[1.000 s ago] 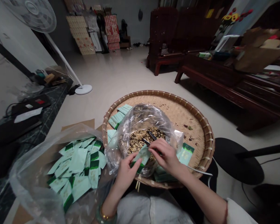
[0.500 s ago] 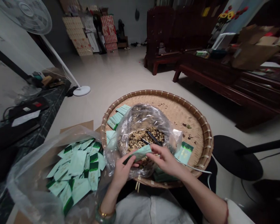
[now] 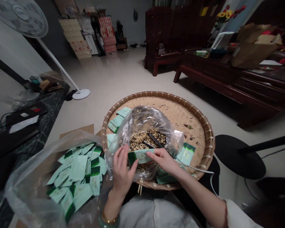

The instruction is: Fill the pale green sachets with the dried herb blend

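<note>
Green sachet (image 3: 141,155) pinched at opposite ends by left hand (image 3: 123,171) and right hand (image 3: 163,160), above open plastic bag (image 3: 142,120) of dried leaves (image 3: 144,139) on bamboo tray (image 3: 210,136).

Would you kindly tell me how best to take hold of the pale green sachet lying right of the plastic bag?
Pinch the sachet by its dark green banded end with the fingers of the right hand, coming from above on the right: it lies flat on the woven tray, and that end looks free of the clear plastic bag.
</note>
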`<state>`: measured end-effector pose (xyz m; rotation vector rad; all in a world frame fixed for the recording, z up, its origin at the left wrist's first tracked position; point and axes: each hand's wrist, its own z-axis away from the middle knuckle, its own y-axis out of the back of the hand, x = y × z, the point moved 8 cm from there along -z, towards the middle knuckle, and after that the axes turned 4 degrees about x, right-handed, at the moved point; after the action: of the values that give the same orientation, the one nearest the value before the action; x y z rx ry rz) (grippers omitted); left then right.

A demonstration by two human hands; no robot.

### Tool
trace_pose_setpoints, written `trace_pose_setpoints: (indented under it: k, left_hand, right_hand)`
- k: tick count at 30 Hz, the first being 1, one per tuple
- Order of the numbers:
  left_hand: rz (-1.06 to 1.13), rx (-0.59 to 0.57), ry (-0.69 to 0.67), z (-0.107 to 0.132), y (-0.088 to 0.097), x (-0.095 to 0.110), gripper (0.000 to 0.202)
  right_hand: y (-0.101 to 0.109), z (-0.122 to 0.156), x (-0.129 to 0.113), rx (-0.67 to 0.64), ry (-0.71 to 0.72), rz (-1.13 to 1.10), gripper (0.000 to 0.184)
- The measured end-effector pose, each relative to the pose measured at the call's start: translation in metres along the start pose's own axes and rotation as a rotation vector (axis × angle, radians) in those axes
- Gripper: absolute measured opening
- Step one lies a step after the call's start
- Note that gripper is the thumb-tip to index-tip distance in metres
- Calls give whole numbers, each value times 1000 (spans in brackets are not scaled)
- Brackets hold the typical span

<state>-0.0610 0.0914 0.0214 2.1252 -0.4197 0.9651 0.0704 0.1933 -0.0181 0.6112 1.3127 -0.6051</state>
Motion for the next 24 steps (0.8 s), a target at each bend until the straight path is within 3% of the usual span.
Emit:
trace_pose_setpoints:
  k: [3,7,11,17,22,24]
  left_hand:
    - [-267,-143,-341,9,-16,29,55]
    - [-315,-261,-421,12,-30,33,63]
    - [-175,-309,-380,8,-33,28,64]
    - [-45,-261,-288,3,-28,22,47]
    - [0,-160,-87,-6,-17,5,36]
    - [52,-133,17,-6,-14,-5,36]
  right_hand:
    - [-8,1,-3,-67,50,47,53]
    - [-11,3,-10,-113,102,111,49]
    - [-10,7,-13,-135,120,212,44]
    - [-14,15,-32,-182,189,328,41]
    - [22,9,-44,58,153,-13,41]
    - [28,7,-33,74,89,83,36]
